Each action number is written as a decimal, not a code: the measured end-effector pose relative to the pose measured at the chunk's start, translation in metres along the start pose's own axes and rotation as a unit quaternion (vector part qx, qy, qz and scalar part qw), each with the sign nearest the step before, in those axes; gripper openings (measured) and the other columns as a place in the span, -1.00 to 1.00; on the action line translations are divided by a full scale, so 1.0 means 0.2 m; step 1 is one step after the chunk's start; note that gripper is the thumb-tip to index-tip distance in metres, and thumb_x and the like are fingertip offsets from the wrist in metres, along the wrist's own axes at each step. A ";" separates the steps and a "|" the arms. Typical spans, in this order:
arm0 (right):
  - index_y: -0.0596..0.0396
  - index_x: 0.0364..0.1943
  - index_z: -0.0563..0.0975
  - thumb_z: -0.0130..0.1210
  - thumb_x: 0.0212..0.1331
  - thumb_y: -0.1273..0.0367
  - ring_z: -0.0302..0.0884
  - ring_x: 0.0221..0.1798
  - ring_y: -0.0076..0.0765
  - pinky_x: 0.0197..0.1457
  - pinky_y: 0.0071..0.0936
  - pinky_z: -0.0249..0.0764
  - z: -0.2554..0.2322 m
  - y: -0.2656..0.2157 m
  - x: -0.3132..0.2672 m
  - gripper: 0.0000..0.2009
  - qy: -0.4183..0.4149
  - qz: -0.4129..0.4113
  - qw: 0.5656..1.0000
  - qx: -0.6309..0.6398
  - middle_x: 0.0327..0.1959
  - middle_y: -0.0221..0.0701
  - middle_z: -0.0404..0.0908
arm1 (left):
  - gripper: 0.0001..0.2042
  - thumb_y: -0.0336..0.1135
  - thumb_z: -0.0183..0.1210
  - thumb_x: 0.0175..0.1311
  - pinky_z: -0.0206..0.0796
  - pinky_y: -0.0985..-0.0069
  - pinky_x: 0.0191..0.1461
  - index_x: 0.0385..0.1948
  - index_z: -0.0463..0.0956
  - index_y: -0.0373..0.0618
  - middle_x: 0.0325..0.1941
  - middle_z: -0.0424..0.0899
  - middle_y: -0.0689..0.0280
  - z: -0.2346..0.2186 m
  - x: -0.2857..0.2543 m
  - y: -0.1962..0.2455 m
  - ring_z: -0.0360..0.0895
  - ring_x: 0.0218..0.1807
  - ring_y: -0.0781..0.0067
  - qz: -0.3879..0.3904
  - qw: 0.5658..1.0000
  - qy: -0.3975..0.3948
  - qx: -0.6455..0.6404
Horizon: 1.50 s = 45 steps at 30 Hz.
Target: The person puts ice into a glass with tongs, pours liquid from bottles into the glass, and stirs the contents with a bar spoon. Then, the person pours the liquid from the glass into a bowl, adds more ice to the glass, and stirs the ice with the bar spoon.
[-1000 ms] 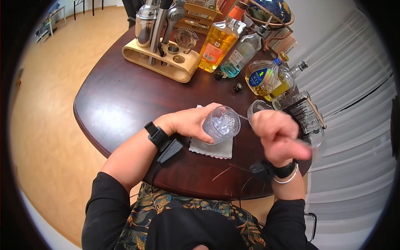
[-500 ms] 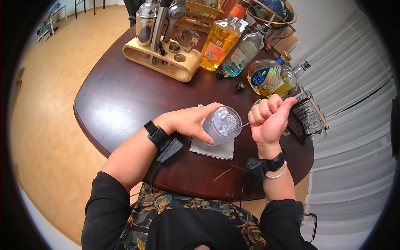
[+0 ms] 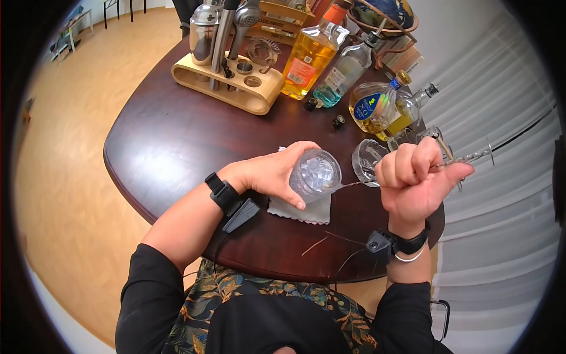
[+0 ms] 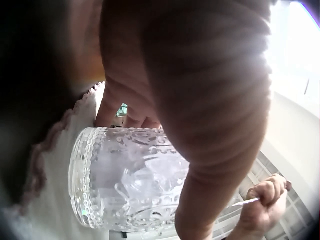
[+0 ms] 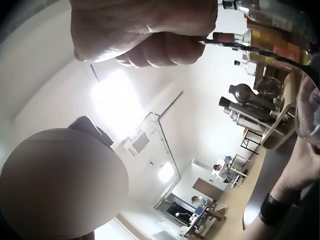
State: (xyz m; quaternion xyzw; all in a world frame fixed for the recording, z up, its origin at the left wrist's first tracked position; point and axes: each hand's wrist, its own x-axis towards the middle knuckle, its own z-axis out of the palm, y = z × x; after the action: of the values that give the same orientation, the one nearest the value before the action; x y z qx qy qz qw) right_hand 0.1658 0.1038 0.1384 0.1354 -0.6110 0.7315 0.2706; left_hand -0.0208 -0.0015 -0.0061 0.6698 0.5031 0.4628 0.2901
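Note:
My left hand [image 3: 277, 174] holds a clear embossed glass [image 3: 318, 172], thumb on the near side and fingers round the far side. Ice shows inside it, and the glass stands tilted over a white cloth [image 3: 303, 213] with a scalloped edge. In the left wrist view its beaded base [image 4: 85, 180] is over the cloth. My right hand [image 3: 415, 184], fingers curled, grips a twisted metal bar spoon [image 3: 356, 183]. The spoon's lower stem runs to the glass rim, and its disc end [image 3: 491, 153] sticks out past my thumb. The spoon's tip is hidden.
A second clear glass [image 3: 367, 160] stands just behind my right hand. Farther back are an orange-labelled bottle [image 3: 303, 68], a pale bottle [image 3: 342, 76], an XO bottle [image 3: 371, 109] and a wooden bar-tool stand [image 3: 259, 106]. A black bottle cap [image 3: 338, 121] lies on the dark table [image 3: 171, 141].
My right hand swings left and turns palm-up, then shifts right again with the bar spoon. The ice in the glass has shifted. My left hand and the glass stay nearly in place.

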 end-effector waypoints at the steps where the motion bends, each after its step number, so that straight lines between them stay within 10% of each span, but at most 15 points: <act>1: -0.05 -0.62 0.13 -0.43 0.02 -0.48 -0.20 -0.72 -0.59 -0.65 -0.53 -0.18 0.00 -0.01 0.01 -0.27 -0.030 0.001 0.999 -0.013 -0.76 -0.58 0.05 | 0.07 -0.08 0.57 -0.32 0.11 0.36 0.38 0.29 0.05 -0.19 0.25 0.33 0.09 0.01 0.00 -0.01 0.27 0.33 0.21 -0.005 1.000 0.007 0.024; 11: 0.04 -0.82 0.09 -0.38 0.28 -0.27 0.09 -0.79 -0.26 -0.68 -0.42 -0.02 0.08 0.15 0.12 -0.28 -0.374 0.077 0.890 -0.248 -0.82 -0.41 0.06 | -0.13 -0.20 0.50 -0.22 0.22 0.33 0.31 0.23 0.20 -0.20 0.15 0.46 0.06 -0.02 0.00 0.03 0.39 0.24 0.12 -0.001 1.000 0.002 -0.017; 17: -0.07 -0.71 0.08 -0.34 0.16 -0.38 -0.14 -0.76 -0.55 -0.64 -0.52 -0.13 -0.13 0.36 0.03 -0.31 -0.069 0.062 0.995 -0.023 -0.81 -0.61 0.00 | -0.10 -0.23 0.53 -0.23 0.20 0.41 0.32 0.25 0.20 -0.21 0.18 0.45 0.14 -0.04 0.00 0.06 0.37 0.25 0.31 0.001 1.000 -0.012 -0.011; 24: -0.11 -0.70 0.02 -0.33 0.13 -0.40 -0.25 -0.74 -0.60 -0.63 -0.53 -0.26 -0.19 0.34 -0.06 -0.32 0.171 0.026 0.979 0.106 -0.79 -0.63 -0.12 | -0.09 -0.30 0.53 -0.22 0.13 0.41 0.38 0.28 0.17 -0.22 0.23 0.40 0.19 -0.03 0.01 0.03 0.32 0.29 0.37 -0.021 0.997 -0.040 -0.058; 36: -0.08 -0.68 0.08 -0.37 0.15 -0.37 -0.19 -0.74 -0.55 -0.66 -0.53 -0.19 -0.10 0.07 -0.03 -0.34 -0.018 -0.060 0.996 0.067 -0.79 -0.61 -0.02 | 0.01 -0.28 0.54 -0.22 0.07 0.41 0.41 0.31 0.01 -0.19 0.26 0.35 0.16 -0.02 0.01 0.02 0.25 0.33 0.33 -0.050 0.990 -0.051 -0.122; 45: 0.02 -0.75 0.10 -0.26 0.19 -0.32 0.03 -0.78 -0.40 -0.68 -0.43 -0.04 0.00 0.12 0.06 -0.30 -0.273 -0.051 0.935 -0.222 -0.79 -0.49 0.08 | 0.02 -0.13 0.56 -0.29 0.16 0.39 0.35 0.27 0.07 -0.21 0.21 0.40 0.10 -0.01 -0.01 0.04 0.34 0.27 0.20 -0.035 0.999 -0.015 0.003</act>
State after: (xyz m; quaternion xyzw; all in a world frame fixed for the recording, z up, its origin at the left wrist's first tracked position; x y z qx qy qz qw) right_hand 0.1424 0.1039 0.1253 0.2973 -0.8005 0.4972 0.1535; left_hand -0.0198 -0.0060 0.0017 0.6593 0.5229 0.4413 0.3116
